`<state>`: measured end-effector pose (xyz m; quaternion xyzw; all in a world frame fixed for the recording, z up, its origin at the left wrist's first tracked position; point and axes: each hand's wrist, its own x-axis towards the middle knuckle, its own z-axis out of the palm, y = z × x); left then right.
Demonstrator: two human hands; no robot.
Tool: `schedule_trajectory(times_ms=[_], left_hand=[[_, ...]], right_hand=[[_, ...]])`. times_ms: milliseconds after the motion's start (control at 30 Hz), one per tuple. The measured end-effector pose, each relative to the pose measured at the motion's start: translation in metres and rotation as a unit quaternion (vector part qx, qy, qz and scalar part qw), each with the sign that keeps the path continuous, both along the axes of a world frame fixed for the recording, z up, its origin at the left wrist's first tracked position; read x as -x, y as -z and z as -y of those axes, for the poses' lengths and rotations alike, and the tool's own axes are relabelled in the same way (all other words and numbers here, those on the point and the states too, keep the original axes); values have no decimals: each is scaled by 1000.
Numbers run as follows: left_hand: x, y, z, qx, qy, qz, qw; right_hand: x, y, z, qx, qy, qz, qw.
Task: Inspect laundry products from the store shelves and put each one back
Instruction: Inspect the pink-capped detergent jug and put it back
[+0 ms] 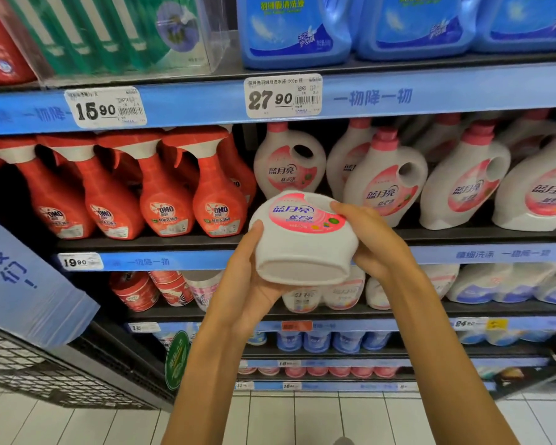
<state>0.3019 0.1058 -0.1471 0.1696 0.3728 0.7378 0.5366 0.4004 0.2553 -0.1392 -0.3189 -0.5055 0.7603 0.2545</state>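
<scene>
Both hands cradle the bottle [302,239], tipped back so its base faces the camera and its pink label faces up for reading. Left hand [249,284] cups the underside, fingers curled beneath; right hand [371,239] clamps the far side, thumb over the label edge. Just beyond the fingers, a gap on the shelf [161,243] among matching bottles [384,178] looks like its slot.
</scene>
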Motion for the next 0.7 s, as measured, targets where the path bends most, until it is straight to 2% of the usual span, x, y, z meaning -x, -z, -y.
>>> schedule_trajectory(times_ms=[167,333,467,600,700], left_hand=[[3,-3,4,31,51,-71,996],[9,8,2,138,21,-194,971],[12,16,2,119,23,-242,963],[21,27,2,88,26,-243,966],[25,33,-2,75,7,-306,949]], right_hand=[[-4,2,-5,25,-27,5,999],[-6,4,-1,-114,-3,-38,993],[-8,1,5,-220,18,-59,973],[-13,3,9,-251,-13,-79,965],[-18,4,8,-290,-40,-99,951]])
